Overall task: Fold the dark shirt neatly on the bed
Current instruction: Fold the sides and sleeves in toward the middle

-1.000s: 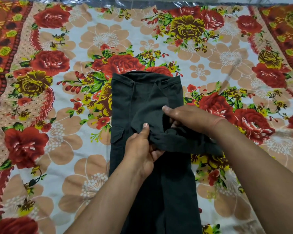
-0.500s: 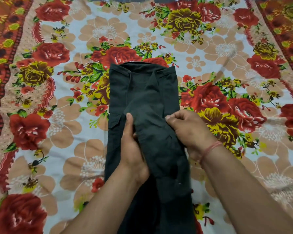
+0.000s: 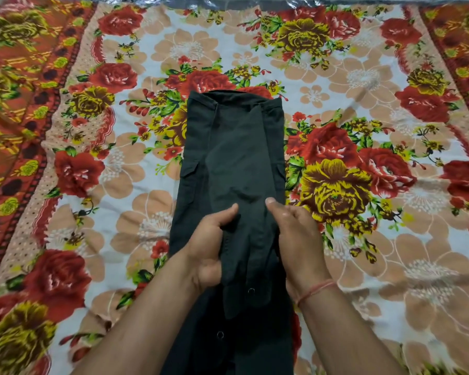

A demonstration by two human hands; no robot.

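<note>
Shirt [image 3: 236,158]: dark, laid lengthwise down the middle of the bed, folded into a long narrow strip. Far end sits on the red rose at centre; near end runs out of view at the bottom edge. A flapped pocket [image 3: 189,170] shows on its left edge, a second flap on the right edge. A narrower layer, a sleeve [image 3: 248,239], lies along the top of the strip, its cuff end pointing toward the camera. Two snap buttons [image 3: 251,290] show on the near part, one on the cuff, one lower down.

Left hand [image 3: 209,250]: rests on the left side of the sleeve, thumb laid over the cloth, fingers curled under the sleeve's edge. Grip closed on the sleeve fabric.

Right hand [image 3: 295,239]: on the right side of the sleeve, thumb tip touching the cloth, fingers lying along and partly under the shirt's right edge. Whether this grip pinches the cloth or only presses on it, cannot tell. A red thread band [image 3: 316,290] circles the wrist.

Bed [image 3: 390,266]: covered by a sheet with a white ground, large red and yellow roses and peach blossoms; orange patterned borders at left and right. A shiny grey strip [image 3: 228,1] runs along the far edge.
</note>
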